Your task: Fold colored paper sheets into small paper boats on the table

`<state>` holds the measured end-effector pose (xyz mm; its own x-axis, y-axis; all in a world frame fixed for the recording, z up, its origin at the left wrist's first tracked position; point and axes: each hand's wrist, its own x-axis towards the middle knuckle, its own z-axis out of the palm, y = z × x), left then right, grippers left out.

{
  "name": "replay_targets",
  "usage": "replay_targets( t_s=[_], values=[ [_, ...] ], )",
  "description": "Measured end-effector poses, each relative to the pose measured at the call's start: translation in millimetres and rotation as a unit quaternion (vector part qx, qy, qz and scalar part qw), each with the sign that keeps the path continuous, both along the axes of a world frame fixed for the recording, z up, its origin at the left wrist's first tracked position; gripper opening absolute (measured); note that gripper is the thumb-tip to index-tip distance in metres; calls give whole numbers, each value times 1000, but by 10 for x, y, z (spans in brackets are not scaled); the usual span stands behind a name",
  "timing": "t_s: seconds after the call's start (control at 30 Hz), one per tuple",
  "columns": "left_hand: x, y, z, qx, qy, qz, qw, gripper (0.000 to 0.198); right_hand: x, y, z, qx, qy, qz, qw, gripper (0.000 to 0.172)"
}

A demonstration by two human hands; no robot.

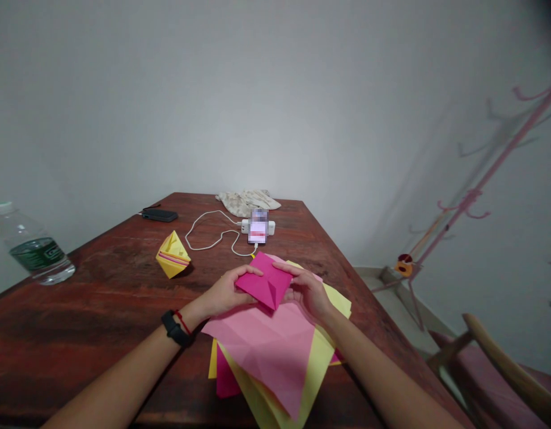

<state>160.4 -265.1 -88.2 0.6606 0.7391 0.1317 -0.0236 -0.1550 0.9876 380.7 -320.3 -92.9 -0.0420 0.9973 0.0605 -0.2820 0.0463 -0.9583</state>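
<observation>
A folded magenta paper (265,280) is held up between both hands, with a crease and a small flap near its lower corner. My left hand (231,290) grips its left side, fingers on top and thumb side beneath. My right hand (310,292) holds its right edge, the index finger lying on the upper face and the other fingers curled below. Under the hands lies a loose stack of creased sheets, a light pink sheet (271,345) on top and pale yellow paper (322,351) beneath, with magenta and yellow corners sticking out.
On the wooden table (105,322) stand a yellow folded paper piece (172,256) and a water bottle (38,250). Farther back are a black device (159,214), a phone (257,231) on a white cable and a cloth (246,201). A pink rack (494,170) and chair (503,369) are at right.
</observation>
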Motion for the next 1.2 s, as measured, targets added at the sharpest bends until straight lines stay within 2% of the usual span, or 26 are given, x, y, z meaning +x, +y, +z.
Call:
replay_targets(
  t_s=[0.1,0.17,0.23,0.4,0.63,0.8,1.0,1.2],
  values=[
    [-18,20,-4,37,18,-27,999,63,-24,11,3,37,-57,-17,998,56],
    [-13,31,-20,39,31,-37,998,52,-46,36,-21,65,-80,-27,994,75],
    [1,38,-39,69,54,-17,996,35,-55,65,-62,79,-77,-32,993,90],
    [30,27,-46,151,64,26,986,15,-31,101,-129,94,-65,-65,991,96],
    [26,40,-44,188,46,63,979,9,-54,29,-44,28,-36,39,998,112],
    [30,35,-28,192,40,49,979,10,-44,45,-87,47,-56,51,996,98],
    [34,-5,-22,189,59,38,979,14,-32,102,-152,58,-91,8,994,87],
    [49,-15,-78,204,67,73,974,15,-90,81,-88,116,-144,-39,982,56]
  ],
)
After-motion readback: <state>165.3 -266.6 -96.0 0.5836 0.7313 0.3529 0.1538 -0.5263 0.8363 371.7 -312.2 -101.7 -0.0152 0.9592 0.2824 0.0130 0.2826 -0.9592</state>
